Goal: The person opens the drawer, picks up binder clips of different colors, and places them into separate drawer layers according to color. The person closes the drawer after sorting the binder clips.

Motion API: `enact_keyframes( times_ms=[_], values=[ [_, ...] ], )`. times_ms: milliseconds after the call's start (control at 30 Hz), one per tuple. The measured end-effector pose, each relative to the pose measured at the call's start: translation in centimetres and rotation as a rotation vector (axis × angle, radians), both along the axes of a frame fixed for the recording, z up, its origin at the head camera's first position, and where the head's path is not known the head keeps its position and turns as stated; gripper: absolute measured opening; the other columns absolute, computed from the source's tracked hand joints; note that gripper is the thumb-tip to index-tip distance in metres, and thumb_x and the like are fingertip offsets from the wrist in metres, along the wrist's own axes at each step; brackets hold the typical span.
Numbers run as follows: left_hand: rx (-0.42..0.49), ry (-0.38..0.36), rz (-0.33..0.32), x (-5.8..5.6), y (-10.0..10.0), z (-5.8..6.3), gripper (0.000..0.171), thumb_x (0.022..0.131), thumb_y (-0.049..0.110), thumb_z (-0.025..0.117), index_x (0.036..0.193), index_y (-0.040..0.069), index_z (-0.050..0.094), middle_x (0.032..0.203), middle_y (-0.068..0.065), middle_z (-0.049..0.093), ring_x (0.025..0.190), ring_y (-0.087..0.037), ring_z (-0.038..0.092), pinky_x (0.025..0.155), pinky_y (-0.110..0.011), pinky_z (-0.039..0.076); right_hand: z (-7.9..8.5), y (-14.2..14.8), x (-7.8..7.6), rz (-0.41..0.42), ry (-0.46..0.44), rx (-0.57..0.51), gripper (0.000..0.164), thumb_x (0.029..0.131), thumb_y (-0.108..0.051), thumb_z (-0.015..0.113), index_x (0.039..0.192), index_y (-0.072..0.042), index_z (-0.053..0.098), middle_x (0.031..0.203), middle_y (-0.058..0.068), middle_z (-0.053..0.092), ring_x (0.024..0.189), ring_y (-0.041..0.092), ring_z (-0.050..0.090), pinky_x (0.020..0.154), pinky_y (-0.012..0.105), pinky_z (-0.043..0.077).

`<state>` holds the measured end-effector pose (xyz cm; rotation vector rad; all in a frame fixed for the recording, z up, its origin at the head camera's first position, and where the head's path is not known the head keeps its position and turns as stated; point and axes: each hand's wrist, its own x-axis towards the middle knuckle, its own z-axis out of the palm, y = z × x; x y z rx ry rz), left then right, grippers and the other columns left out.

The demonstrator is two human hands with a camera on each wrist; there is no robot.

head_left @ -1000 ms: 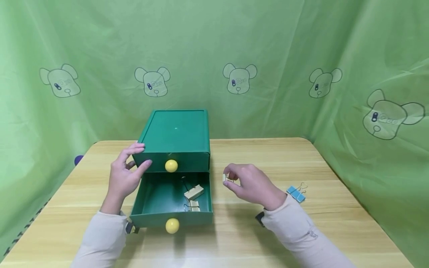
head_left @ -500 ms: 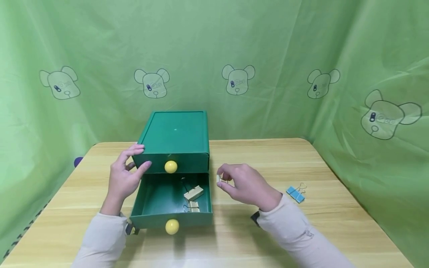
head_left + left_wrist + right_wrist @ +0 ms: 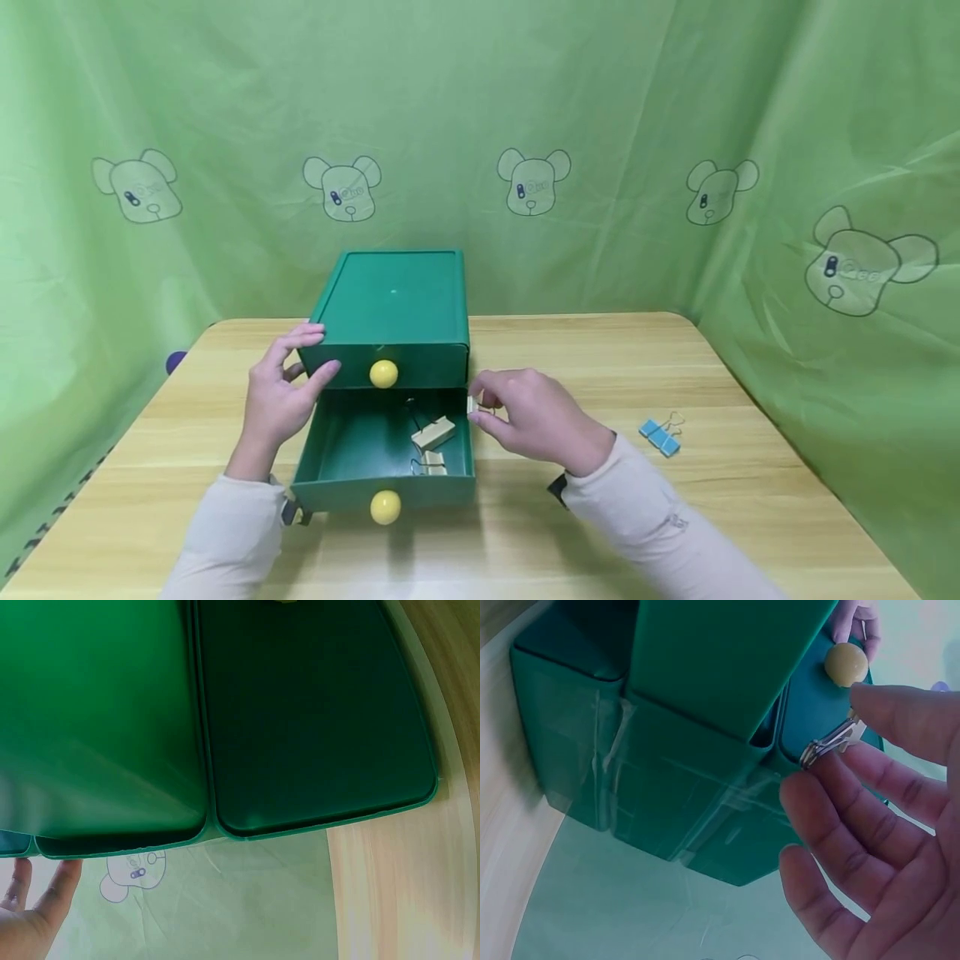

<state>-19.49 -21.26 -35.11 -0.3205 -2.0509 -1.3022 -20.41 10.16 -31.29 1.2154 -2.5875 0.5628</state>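
Note:
A green two-drawer cabinet (image 3: 393, 300) stands on the table, its lower drawer (image 3: 352, 446) pulled out. Inside that drawer lie two pale cream binder clips: one larger (image 3: 433, 433) towards the middle right, one smaller (image 3: 433, 463) near the front. My left hand (image 3: 281, 404) touches the cabinet's upper left corner, fingertips at the edge and thumb on the upper drawer's front. My right hand (image 3: 536, 417) pinches another pale binder clip (image 3: 472, 406) between thumb and fingers, just at the drawer's right wall. In the right wrist view the metal handles of this clip (image 3: 825, 742) show.
A blue binder clip (image 3: 660, 437) lies on the wooden table (image 3: 750, 500) to the right. Yellow round knobs (image 3: 385, 507) stick out from both drawer fronts. Green curtains (image 3: 600, 83) with bear-head drawings hang behind and at the sides.
My right hand has moved left with the pinched binder clip, from beside the cabinet to the drawer's right wall. The left hand has stayed in place.

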Motion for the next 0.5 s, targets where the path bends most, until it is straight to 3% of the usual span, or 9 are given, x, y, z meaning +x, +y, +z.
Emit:
enact_keyframes(
  times_ms=[300,500],
  values=[
    [-0.012,-0.002,0.005,-0.2,0.0,0.2,0.034,0.083,-0.004,0.073,0.114,-0.002,0.060,0.131,-0.008,0.059,0.129,-0.010,0.046,0.090,-0.031,0.047,0.1,-0.9,0.3,0.060,0.019,-0.023,0.021,0.086,-0.018,0.075,0.100,-0.005,0.068,0.078,-0.002,0.064,0.067,0.008,0.056,0.065,0.024,0.051],
    [0.004,-0.008,0.002,0.0,0.0,0.1,0.033,0.083,-0.004,0.073,0.113,-0.003,0.061,0.130,-0.010,0.059,0.130,-0.013,0.045,0.087,-0.018,0.045,-0.1,-1.5,0.5,0.077,-0.006,-0.021,0.021,0.085,-0.019,0.076,0.100,-0.006,0.067,0.073,-0.006,0.061,0.060,0.005,0.050,0.059,0.021,0.047]
  ],
)
